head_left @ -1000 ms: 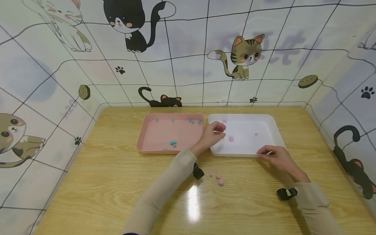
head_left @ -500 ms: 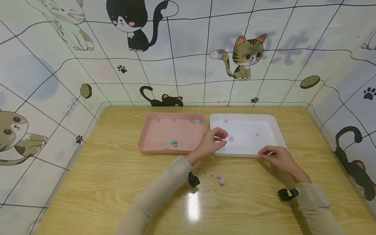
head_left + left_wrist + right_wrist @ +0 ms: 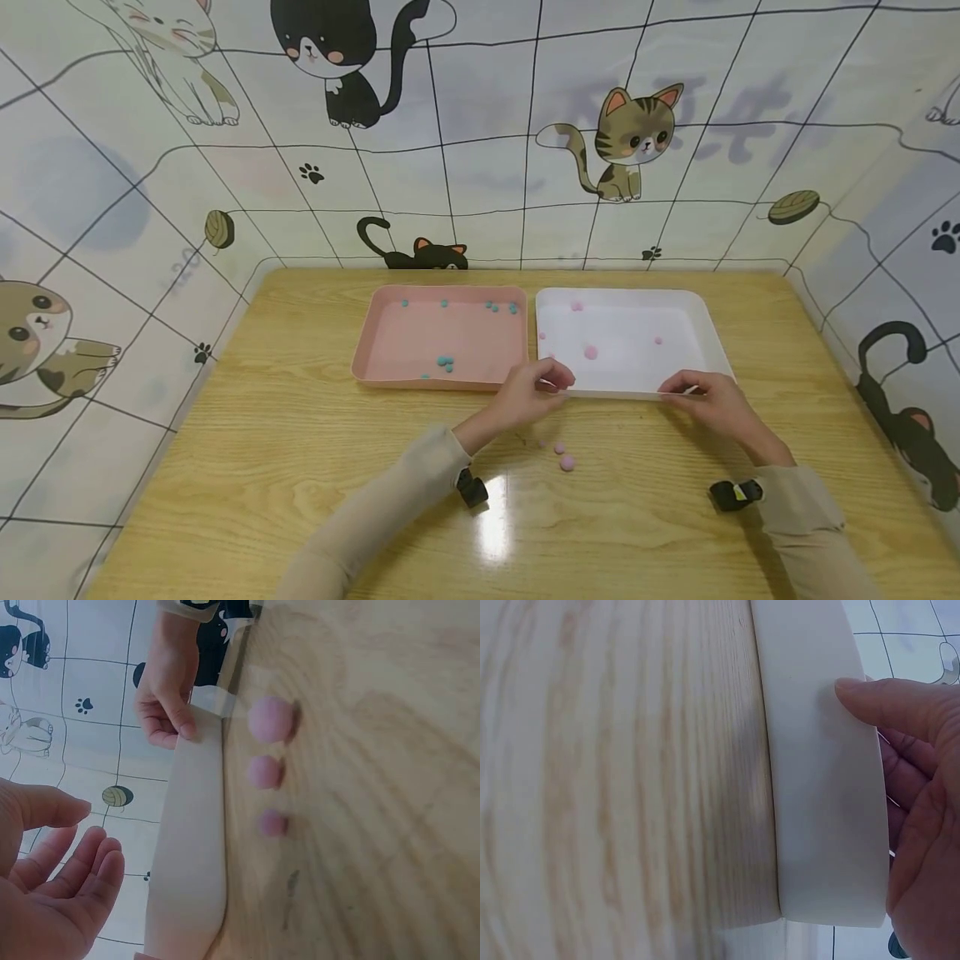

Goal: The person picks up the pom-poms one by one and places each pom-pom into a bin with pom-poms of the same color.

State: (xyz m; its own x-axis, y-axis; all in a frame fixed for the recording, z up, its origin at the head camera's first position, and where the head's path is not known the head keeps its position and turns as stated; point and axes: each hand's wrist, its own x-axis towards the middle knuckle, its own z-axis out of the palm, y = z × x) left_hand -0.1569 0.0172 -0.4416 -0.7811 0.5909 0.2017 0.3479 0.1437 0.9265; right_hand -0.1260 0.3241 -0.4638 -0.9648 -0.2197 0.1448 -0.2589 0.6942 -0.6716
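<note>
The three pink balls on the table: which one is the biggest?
The biggest pink ball is the one nearest the person, at the right end of the row; the other two balls are smaller.

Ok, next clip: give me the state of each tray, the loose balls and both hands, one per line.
pink tray: flat on the table, teal balls scattered inside.
white tray: flat on the table, a few pink balls inside.
three pink balls: loose on the table in front of the white tray.
left hand: empty, fingers relaxed, by the white tray's near edge.
right hand: gripping the white tray's near rim.
</note>
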